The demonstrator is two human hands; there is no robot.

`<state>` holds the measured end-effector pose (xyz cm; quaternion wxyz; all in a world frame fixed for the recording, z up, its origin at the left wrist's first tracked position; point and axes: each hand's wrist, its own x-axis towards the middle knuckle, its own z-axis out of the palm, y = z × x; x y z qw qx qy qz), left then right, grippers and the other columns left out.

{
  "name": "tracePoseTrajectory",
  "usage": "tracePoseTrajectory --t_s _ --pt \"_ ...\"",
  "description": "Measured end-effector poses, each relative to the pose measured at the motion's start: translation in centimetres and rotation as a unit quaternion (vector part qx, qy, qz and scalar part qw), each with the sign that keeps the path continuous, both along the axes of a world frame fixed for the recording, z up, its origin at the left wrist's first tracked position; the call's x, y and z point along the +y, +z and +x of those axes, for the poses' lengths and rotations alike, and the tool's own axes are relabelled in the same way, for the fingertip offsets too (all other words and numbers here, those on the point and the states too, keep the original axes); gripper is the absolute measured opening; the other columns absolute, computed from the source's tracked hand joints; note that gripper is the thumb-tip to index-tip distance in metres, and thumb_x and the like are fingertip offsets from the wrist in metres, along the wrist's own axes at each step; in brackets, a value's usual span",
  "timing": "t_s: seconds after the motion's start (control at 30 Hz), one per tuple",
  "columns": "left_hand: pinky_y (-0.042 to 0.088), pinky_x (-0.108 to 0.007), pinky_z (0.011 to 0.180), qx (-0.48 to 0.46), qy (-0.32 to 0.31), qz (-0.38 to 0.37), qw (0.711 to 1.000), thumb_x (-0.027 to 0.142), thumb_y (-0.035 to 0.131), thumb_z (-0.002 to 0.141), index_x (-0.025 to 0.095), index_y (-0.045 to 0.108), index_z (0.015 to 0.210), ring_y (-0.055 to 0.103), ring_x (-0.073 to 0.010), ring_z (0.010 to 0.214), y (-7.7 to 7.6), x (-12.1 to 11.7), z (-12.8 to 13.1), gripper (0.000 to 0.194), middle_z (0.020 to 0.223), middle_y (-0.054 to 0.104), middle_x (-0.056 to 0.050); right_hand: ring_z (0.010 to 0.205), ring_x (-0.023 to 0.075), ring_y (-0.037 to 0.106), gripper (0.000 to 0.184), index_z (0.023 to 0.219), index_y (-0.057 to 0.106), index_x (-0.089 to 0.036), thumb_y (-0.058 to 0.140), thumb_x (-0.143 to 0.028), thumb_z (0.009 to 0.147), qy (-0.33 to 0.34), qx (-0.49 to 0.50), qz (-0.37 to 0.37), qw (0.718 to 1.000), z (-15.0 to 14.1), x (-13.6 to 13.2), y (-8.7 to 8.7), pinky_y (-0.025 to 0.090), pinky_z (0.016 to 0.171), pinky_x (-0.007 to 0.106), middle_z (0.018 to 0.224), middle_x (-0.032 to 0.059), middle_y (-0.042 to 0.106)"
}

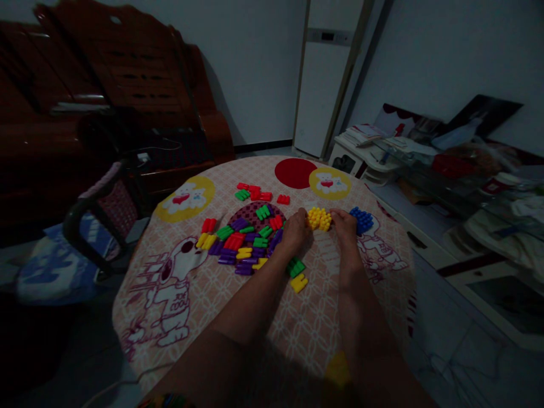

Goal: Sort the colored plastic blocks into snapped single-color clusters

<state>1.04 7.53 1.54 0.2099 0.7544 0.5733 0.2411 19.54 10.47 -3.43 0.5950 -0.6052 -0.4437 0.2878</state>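
Work position: a round counter (289,340) dressed in a patterned cloth; two bare hands operate over its right half, forearms extended from the near edge.

Grip state: the grip of the left hand (296,231) is closed at the left side of the yellow cluster (318,219); the grip of the right hand (345,225) is closed at its right side; the cluster is thus clamped between the two sets of fingertips; whether its underside bears on the cloth cannot be told.

Component location: the yellow cluster, a compact assembly of knobbly parts, lies between the hands; the blue cluster (362,220), of similar form, rests just beside the right hand, on its outer side; loose purple pieces (243,271), together with red, green and yellow ones, are spread to the left of the left hand; a separate red group (260,196) lies beyond them, towards the far edge; a loose yellow piece (300,283) sits between the forearms, with a green piece (296,267) adjacent.

Step in hand, as judged: two-handed holding or adjustment of the yellow cluster; any further move of it calls for even, light pressure from both sides, support beneath the joined parts, and clearance from the blue cluster; excess squeeze could part the joints.
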Motion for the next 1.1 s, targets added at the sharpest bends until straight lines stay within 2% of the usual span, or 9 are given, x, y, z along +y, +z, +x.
tracePoseTrajectory --t_s 0.27,0.37,0.47,0.6,0.7,0.8,0.97,1.03,1.1 --pt "0.051 -0.031 0.084 -0.027 -0.012 0.009 1.0 0.01 0.059 0.081 0.015 0.052 0.12 0.066 -0.0222 0.1 0.1 -0.3 -0.2 0.041 0.11 0.07 -0.013 0.076 0.0232 0.069 0.036 0.085 0.076 -0.015 0.065 -0.042 0.062 -0.019 0.033 -0.008 0.999 -0.4 -0.5 0.5 0.057 0.074 0.037 0.08 0.007 0.076" --pt "0.051 -0.031 0.089 -0.019 -0.037 0.024 0.999 0.012 0.06 0.083 0.016 0.049 0.13 0.066 -0.0207 0.105 1.0 -1.0 -0.9 0.048 0.12 0.068 -0.013 0.075 0.023 0.069 0.035 0.085 0.076 -0.016 0.065 -0.041 0.063 -0.023 0.043 -0.005 0.999 -0.4 -0.5 0.3 0.057 0.073 0.037 0.081 0.0071 0.076" --pt "0.05 -0.031 0.093 0.025 -0.068 0.039 0.997 0.014 0.059 0.086 0.016 0.056 0.128 0.065 -0.0209 0.109 2.7 -1.6 -2.7 0.042 0.122 0.068 -0.012 0.076 0.0231 0.069 0.034 0.086 0.076 -0.016 0.066 -0.04 0.064 -0.022 0.047 -0.012 0.999 -0.3 -0.3 0.0 0.058 0.074 0.037 0.081 0.0069 0.076" --pt "0.05 -0.029 0.086 0.113 -0.06 0.01 0.992 0.022 0.063 0.085 0.019 0.068 0.113 0.068 -0.0217 0.1 5.2 -1.9 -6.9 0.029 0.105 0.074 -0.007 0.079 0.023 0.069 0.034 0.087 0.076 -0.015 0.066 -0.039 0.064 -0.021 0.037 -0.012 0.999 -0.1 -0.2 -0.1 0.057 0.076 0.038 0.083 0.0071 0.075" --pt "0.049 -0.027 0.08 0.172 -0.045 -0.023 0.984 0.026 0.065 0.083 0.021 0.073 0.1 0.068 -0.0212 0.091 6.1 -1.9 -10.9 0.02 0.092 0.074 -0.005 0.077 0.022 0.068 0.034 0.086 0.076 -0.015 0.066 -0.038 0.063 -0.023 0.043 -0.006 0.999 -0.1 -0.2 -0.1 0.056 0.076 0.037 0.082 0.0065 0.075" --pt "0.048 -0.027 0.077 0.19 0.032 -0.035 0.981 0.03 0.065 0.084 0.022 0.073 0.097 0.068 -0.0211 0.086 6.3 -2.0 -15.6 0.017 0.089 0.074 -0.004 0.076 0.0223 0.068 0.034 0.085 0.076 -0.015 0.067 -0.038 0.062 -0.023 0.05 -0.005 0.998 -0.1 -0.3 0.0 0.056 0.075 0.037 0.08 0.0064 0.075" --pt "0.046 -0.027 0.075 0.206 0.238 -0.075 0.946 0.036 0.062 0.088 0.018 0.071 0.097 0.064 -0.0202 0.082 6.3 -2.3 -23.5 0.022 0.081 0.071 -0.003 0.078 0.0235 0.069 0.034 0.085 0.077 -0.015 0.067 -0.039 0.063 -0.025 0.043 -0.004 0.999 -0.1 -0.3 -0.1 0.057 0.074 0.037 0.08 0.0068 0.075" --pt "0.045 -0.026 0.074 0.213 0.247 -0.118 0.938 0.037 0.062 0.088 0.018 0.07 0.093 0.063 -0.0195 0.078 6.0 -2.4 -25.3 0.022 0.074 0.068 -0.001 0.077 0.0231 0.068 0.034 0.086 0.077 -0.015 0.067 -0.038 0.063 -0.024 0.045 -0.004 0.999 -0.1 -0.3 -0.2 0.057 0.073 0.036 0.08 0.0065 0.075" --pt "0.044 -0.026 0.072 0.211 0.216 -0.165 0.939 0.037 0.064 0.087 0.018 0.07 0.086 0.063 -0.019 0.075 5.1 -2.5 -26.0 0.02 0.07 0.067 -0.001 0.076 0.0226 0.068 0.034 0.085 0.076 -0.015 0.067 -0.038 0.063 -0.022 0.044 -0.005 0.999 0.0 -0.3 -0.3 0.057 0.073 0.036 0.079 0.0061 0.075"
